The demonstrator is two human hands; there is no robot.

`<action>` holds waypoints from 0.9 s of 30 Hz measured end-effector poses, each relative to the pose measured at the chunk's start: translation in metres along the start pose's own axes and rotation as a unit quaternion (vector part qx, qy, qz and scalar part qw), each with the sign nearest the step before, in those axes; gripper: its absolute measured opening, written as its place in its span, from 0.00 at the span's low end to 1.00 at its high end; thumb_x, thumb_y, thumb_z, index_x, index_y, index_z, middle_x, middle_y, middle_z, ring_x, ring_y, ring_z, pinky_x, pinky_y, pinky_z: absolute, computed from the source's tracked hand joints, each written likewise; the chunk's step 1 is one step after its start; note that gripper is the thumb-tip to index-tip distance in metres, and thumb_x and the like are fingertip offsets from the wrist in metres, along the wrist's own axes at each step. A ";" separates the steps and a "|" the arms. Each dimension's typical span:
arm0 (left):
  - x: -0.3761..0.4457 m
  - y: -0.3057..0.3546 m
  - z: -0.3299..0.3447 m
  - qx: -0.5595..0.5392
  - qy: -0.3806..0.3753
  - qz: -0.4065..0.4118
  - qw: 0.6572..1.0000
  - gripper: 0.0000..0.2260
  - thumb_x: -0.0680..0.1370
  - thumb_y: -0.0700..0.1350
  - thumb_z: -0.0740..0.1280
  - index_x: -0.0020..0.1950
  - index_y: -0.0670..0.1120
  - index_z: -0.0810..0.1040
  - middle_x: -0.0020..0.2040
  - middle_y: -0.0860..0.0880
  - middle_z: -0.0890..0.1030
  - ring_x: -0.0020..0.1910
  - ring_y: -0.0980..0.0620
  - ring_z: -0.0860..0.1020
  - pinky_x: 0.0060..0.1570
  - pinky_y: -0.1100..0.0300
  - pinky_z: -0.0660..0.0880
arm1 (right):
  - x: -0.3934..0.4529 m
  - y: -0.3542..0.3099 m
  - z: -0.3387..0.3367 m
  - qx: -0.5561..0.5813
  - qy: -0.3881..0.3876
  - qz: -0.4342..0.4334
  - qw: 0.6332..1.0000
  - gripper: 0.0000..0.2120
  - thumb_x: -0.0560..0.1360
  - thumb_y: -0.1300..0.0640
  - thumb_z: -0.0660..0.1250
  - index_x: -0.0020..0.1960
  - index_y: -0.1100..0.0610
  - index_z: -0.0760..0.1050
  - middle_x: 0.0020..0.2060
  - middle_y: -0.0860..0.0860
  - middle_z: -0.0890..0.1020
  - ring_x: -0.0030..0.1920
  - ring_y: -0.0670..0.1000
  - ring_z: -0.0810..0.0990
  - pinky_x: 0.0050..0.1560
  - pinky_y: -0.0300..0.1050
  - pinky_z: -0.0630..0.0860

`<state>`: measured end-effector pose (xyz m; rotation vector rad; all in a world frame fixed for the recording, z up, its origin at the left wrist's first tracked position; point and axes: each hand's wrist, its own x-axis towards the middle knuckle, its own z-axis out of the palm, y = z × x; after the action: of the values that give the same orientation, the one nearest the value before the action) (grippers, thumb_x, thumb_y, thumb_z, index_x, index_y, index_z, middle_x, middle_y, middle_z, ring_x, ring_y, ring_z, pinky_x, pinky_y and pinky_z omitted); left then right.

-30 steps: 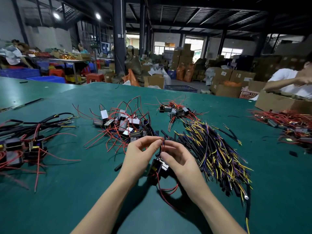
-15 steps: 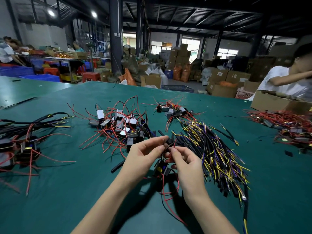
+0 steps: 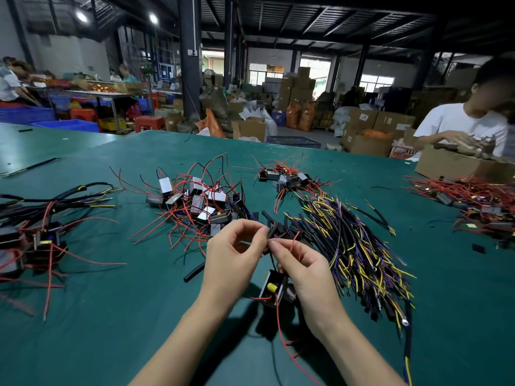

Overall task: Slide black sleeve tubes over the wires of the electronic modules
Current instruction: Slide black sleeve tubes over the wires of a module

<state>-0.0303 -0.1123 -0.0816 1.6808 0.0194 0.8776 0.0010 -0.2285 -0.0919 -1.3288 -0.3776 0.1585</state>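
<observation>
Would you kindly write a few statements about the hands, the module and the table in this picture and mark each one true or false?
1. The left hand pinches a black sleeve tube. True.
2. The module between the hands lies flat on the green table. False: it hangs below the right hand, above the table.
3. A loose black tube piece lies on the table left of the left hand. True.
4. The bundle of yellow and purple wires lies left of both hands. False: it lies to their right.
5. The right hand is idle. False: it pinches the module's wires at the tube.
</observation>
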 end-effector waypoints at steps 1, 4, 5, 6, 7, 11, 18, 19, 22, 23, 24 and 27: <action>0.000 0.000 0.000 0.028 0.016 0.015 0.999 0.04 0.75 0.39 0.69 0.41 0.45 0.81 0.37 0.50 0.82 0.35 0.58 0.78 0.38 0.66 0.75 | 0.000 0.000 0.000 -0.005 -0.004 0.007 1.000 0.13 0.67 0.51 0.72 0.46 0.58 0.82 0.33 0.50 0.78 0.33 0.46 0.71 0.33 0.39 0.67; -0.001 0.003 0.000 0.079 0.044 0.043 0.995 0.05 0.75 0.39 0.69 0.40 0.44 0.82 0.37 0.49 0.81 0.36 0.58 0.77 0.38 0.68 0.72 | 0.000 0.002 0.002 -0.024 -0.016 0.012 1.000 0.19 0.62 0.47 0.73 0.48 0.59 0.82 0.39 0.56 0.78 0.40 0.49 0.71 0.40 0.40 0.69; -0.001 0.005 0.000 0.083 0.044 0.044 0.995 0.05 0.75 0.38 0.70 0.39 0.43 0.83 0.37 0.49 0.81 0.36 0.57 0.77 0.38 0.68 0.72 | 0.000 0.002 0.002 -0.031 -0.018 0.013 0.999 0.20 0.62 0.47 0.73 0.47 0.60 0.82 0.38 0.57 0.77 0.39 0.49 0.71 0.39 0.40 0.68; -0.001 0.006 0.000 0.081 0.040 0.038 0.995 0.05 0.74 0.38 0.70 0.39 0.43 0.83 0.36 0.49 0.81 0.36 0.57 0.78 0.37 0.67 0.72 | 0.000 0.002 0.002 -0.037 -0.018 0.014 0.999 0.19 0.63 0.47 0.73 0.47 0.60 0.82 0.37 0.56 0.75 0.38 0.49 0.70 0.37 0.39 0.67; -0.001 0.009 0.000 0.075 0.034 0.024 0.996 0.05 0.74 0.39 0.70 0.39 0.43 0.83 0.36 0.49 0.82 0.36 0.56 0.78 0.38 0.66 0.73 | 0.001 0.003 0.001 -0.041 -0.017 0.015 0.999 0.17 0.64 0.49 0.73 0.46 0.60 0.81 0.36 0.56 0.74 0.37 0.49 0.69 0.35 0.39 0.67; 0.004 0.013 0.001 -0.147 0.024 -0.254 0.956 0.08 0.74 0.38 0.68 0.36 0.42 0.82 0.28 0.53 0.76 0.26 0.57 0.71 0.28 0.67 0.68 | 0.002 0.005 -0.002 -0.046 -0.009 0.007 0.999 0.05 0.71 0.57 0.73 0.43 0.60 0.81 0.34 0.58 0.75 0.35 0.50 0.70 0.31 0.39 0.68; 0.008 0.017 -0.007 -0.176 -0.035 -0.269 0.946 0.04 0.77 0.36 0.65 0.47 0.43 0.79 0.34 0.47 0.77 0.29 0.55 0.74 0.30 0.66 0.73 | 0.001 0.003 -0.007 -0.068 -0.011 0.013 0.998 0.07 0.72 0.56 0.72 0.42 0.60 0.82 0.25 0.49 0.71 0.25 0.44 0.65 0.25 0.35 0.63; 0.007 0.015 -0.010 -0.076 -0.054 -0.188 0.978 0.06 0.77 0.35 0.65 0.48 0.45 0.80 0.35 0.45 0.79 0.31 0.53 0.75 0.32 0.63 0.73 | 0.001 0.003 -0.009 -0.067 -0.008 0.019 0.998 0.07 0.71 0.56 0.72 0.42 0.60 0.82 0.24 0.48 0.70 0.24 0.44 0.64 0.24 0.34 0.62; 0.007 0.010 -0.018 0.113 -0.108 -0.007 0.988 0.10 0.78 0.35 0.64 0.49 0.48 0.82 0.39 0.46 0.82 0.36 0.47 0.77 0.39 0.54 0.74 | 0.001 0.002 -0.011 -0.054 -0.006 0.034 0.998 0.06 0.71 0.56 0.73 0.40 0.59 0.82 0.24 0.48 0.69 0.22 0.43 0.64 0.23 0.35 0.62; 0.007 0.010 -0.020 0.126 -0.119 0.030 0.984 0.10 0.77 0.34 0.65 0.49 0.47 0.82 0.40 0.48 0.82 0.38 0.51 0.79 0.40 0.57 0.76 | 0.002 0.002 -0.011 -0.047 -0.006 0.036 0.998 0.05 0.70 0.56 0.73 0.39 0.58 0.82 0.24 0.48 0.69 0.23 0.43 0.65 0.23 0.34 0.63; 0.007 0.011 -0.022 0.136 -0.126 0.067 0.980 0.10 0.76 0.34 0.66 0.50 0.46 0.82 0.41 0.50 0.82 0.39 0.55 0.79 0.41 0.62 0.76 | 0.002 0.002 -0.011 -0.041 -0.007 0.035 0.999 0.04 0.70 0.57 0.73 0.38 0.58 0.82 0.24 0.47 0.70 0.23 0.43 0.65 0.24 0.33 0.64; 0.009 0.009 -0.024 0.179 -0.124 0.145 0.965 0.07 0.73 0.35 0.71 0.49 0.43 0.82 0.40 0.51 0.80 0.39 0.57 0.77 0.41 0.68 0.73 | 0.003 0.001 -0.012 -0.041 -0.009 0.031 0.999 0.04 0.70 0.57 0.73 0.38 0.57 0.82 0.24 0.46 0.72 0.25 0.42 0.66 0.27 0.31 0.65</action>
<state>-0.0408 -0.0910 -0.0686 2.1629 -0.2599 0.9107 0.0082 -0.2381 -0.0951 -1.4221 -0.3607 0.2092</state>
